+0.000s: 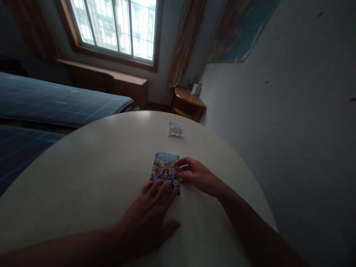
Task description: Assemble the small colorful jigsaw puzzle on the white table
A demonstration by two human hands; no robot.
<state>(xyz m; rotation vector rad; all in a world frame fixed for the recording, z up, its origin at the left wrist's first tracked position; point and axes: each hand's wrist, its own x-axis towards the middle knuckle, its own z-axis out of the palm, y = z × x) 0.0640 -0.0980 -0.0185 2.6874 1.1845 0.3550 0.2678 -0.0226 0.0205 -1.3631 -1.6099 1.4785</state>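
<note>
A bed (55, 98) with a checked cover lies at the left, beyond the round white table (83, 178). The left hand (152, 213) is spread out and grips nothing, its fingers extended side by side over the lower part of the card (164, 167) and its thumb held well away from them, over bare tabletop. It lies palm down, the forearm reaching in low from the left edge. The card is flat on the table before the person, crowded with small coloured figures; pale bubble lettering runs across its blue-green top, too blurred to read surely. Farther off and slightly right, a small packet (175, 129) bears a light print, its words too small to read. The right hand (198, 176) is loosely curled, a gap showing between index finger and thumb, fingertips at the card's right edge; whether they pinch it, I cannot tell. Its forearm slants up from the lower right, wrist slightly bent, back of the hand outward.
</note>
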